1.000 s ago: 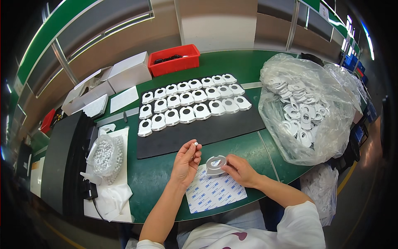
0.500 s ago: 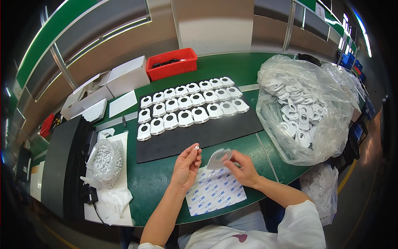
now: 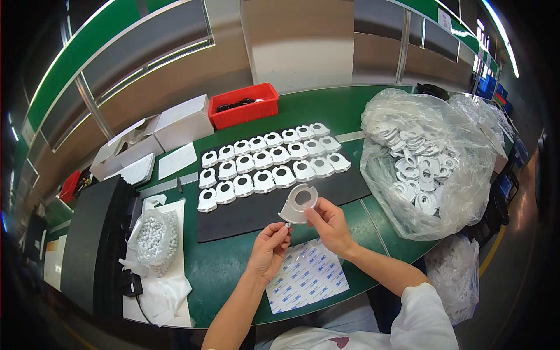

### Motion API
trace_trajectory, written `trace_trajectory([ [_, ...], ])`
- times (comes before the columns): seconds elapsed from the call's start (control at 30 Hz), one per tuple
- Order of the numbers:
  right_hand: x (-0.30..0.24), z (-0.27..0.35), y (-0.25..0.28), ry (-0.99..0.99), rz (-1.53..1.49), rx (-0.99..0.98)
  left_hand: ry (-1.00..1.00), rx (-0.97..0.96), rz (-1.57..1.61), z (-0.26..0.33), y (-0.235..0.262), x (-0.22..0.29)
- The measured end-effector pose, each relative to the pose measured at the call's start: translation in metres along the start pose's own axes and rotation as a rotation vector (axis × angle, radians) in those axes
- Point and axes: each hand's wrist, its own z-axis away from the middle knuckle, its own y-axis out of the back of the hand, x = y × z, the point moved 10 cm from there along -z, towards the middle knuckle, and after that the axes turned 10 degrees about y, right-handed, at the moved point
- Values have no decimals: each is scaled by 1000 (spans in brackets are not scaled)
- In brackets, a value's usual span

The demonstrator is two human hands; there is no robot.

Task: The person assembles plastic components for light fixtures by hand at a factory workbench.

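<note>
Your left hand [image 3: 268, 251] pinches something tiny (too small to tell) at the white plastic ring piece's [image 3: 298, 204] lower tip, at 1 o'clock. Your right hand [image 3: 329, 224] grips that piece's lower edge, held above the black mat [image 3: 245, 213]; the sticker sheet [image 3: 306, 274] lies at 6 o'clock.

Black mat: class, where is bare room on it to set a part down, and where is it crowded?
Bare: the black mat's near strip, between the rows of white parts and the hands. Crowded: its far half, filled by those rows.
</note>
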Motion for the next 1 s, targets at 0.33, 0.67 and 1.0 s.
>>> trace_trajectory([
  [0.33,-2,-3,-30,-72,-81,-47,51,-39,16,15,2,5],
  [0.67,15,-85,-187,-13,466,-406,-84,68,297,44,51,59],
  [1.0,122,-63,-294,-552,239,-542,-94,132,275,56,68,63],
])
